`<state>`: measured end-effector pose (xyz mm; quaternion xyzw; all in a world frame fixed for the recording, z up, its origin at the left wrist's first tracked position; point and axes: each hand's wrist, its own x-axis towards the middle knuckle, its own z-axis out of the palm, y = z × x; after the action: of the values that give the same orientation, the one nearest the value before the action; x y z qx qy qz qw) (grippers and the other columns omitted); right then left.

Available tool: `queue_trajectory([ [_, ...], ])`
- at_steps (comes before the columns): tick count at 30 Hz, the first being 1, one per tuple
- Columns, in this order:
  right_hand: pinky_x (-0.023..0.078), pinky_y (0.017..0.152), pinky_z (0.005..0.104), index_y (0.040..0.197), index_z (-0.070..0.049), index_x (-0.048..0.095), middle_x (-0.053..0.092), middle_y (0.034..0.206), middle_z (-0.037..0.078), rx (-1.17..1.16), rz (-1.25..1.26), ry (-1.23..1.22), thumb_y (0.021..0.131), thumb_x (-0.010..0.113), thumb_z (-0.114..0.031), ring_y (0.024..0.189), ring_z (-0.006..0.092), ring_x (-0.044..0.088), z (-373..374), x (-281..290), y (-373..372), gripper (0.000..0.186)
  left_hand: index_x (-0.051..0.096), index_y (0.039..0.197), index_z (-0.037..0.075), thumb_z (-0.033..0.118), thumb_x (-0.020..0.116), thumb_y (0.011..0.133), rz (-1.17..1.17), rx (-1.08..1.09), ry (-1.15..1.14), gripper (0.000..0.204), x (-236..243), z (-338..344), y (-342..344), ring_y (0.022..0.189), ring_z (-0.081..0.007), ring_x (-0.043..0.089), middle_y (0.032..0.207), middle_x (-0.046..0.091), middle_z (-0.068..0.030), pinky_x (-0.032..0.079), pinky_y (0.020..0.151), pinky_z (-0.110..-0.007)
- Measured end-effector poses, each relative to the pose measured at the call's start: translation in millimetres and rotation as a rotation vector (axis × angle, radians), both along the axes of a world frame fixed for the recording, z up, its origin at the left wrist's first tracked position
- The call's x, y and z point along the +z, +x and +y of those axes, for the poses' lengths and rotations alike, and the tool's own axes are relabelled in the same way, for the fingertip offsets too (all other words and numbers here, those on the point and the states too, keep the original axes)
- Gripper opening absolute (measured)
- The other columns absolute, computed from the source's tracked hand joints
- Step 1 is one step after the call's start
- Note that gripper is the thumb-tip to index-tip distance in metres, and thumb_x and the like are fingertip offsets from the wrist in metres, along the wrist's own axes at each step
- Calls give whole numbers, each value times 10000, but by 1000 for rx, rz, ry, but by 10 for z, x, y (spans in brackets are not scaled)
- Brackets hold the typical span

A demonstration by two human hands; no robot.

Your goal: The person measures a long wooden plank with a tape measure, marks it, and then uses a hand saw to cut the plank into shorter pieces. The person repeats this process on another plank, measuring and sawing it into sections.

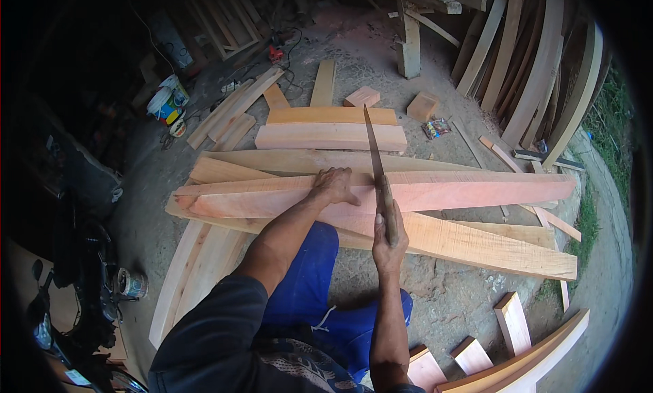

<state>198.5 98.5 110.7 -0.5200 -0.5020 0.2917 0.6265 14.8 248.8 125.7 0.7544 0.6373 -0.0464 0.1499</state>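
Note:
A long pinkish wooden beam (469,189) lies crosswise in front of me on top of other boards. My left hand (333,185) bears down on its upper edge, fingers bent over the far side and thumb spread on the near face. In my right hand (390,242) is a handsaw (375,151), gripped by its wooden handle. Its narrow tapering blade points away from me and crosses over the beam, just right of my left hand. Whether the teeth touch the wood I cannot tell.
Under the beam, a pale plank (490,247) slants right. Beyond it lie stacked boards (330,136) and wood blocks (423,106). Planks (537,73) lean at the far right. Cut pieces (511,321) lie near right. Buckets (165,104) and a motorcycle (75,284) stand left.

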Motion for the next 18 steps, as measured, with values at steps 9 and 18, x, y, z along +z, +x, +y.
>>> queue_trajectory([
  [9,602,881,359,1443,114,575,770,1177,257,41,-167,-247,1004,740,-233,1000,270,780,-1882,-130,430,583,620,1390,53,566,964,596,-18,92,-76,1006,-162,287,-148,1337,-360,612,1366,687,-182,467,1131,-495],
  [18,599,844,415,1481,10,585,765,1109,244,37,-146,-101,1017,740,-244,952,331,777,-414,-41,50,551,625,1353,-13,538,953,624,-4,27,-30,971,-10,101,-149,1281,-374,649,1337,699,-216,516,1075,-472],
])
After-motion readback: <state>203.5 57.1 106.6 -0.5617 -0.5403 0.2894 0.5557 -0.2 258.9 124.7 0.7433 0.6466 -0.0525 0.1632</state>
